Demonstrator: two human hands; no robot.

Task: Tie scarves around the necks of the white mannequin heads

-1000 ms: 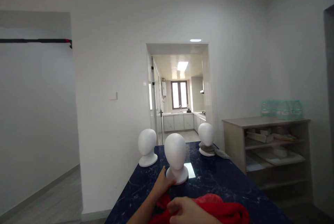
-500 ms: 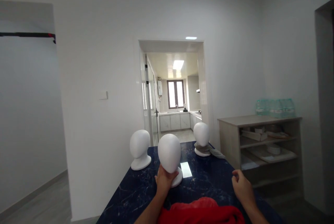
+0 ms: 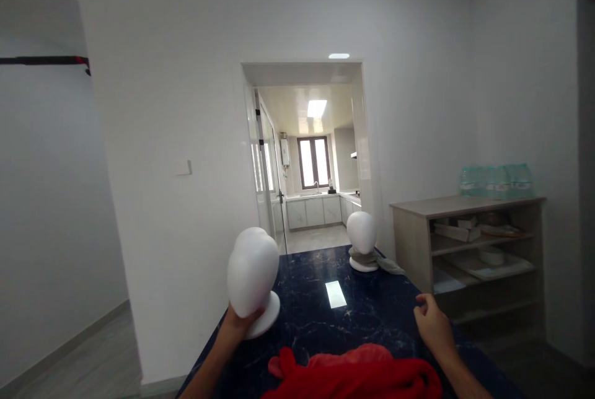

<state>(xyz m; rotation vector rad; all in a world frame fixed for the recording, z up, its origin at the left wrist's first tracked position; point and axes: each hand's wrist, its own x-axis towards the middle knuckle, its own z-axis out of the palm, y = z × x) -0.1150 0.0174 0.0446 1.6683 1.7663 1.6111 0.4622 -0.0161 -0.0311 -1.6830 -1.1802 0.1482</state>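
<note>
Held white head: in the head view, this mannequin head (image 3: 253,275) is at the left edge of the tabletop (image 3: 307,269), tilted; whether its base touches the surface cannot be told.
Left hand: the left hand (image 3: 236,323) has its fingers wrapped around the neck, just above the round base. With one hand low on a top-heavy shape, a loosened grip could let the head tip over the left edge.
Second white head: a rounded top (image 3: 250,232) seems to show behind the held one, mostly hidden. The two overlap in sight, so contact cannot be told; a blind nudge could knock the rear one off that same edge.
Right hand: the right hand (image 3: 433,324) is near the right edge, fingers half curled with a narrow gap, nothing seen in them; whether the tips meet cannot be told. It is well apart from the held head, too far to steady a slip.
Red cloth: a bunched heap (image 3: 353,377) lies at the near edge, between the forearms. A low sleeve or wrist could drag it off.
Far right corner: a third white head (image 3: 361,233) stands upright there, grey cloth (image 3: 389,266) around its neck and trailing toward the right edge; a snag on that tail could topple it.
</note>
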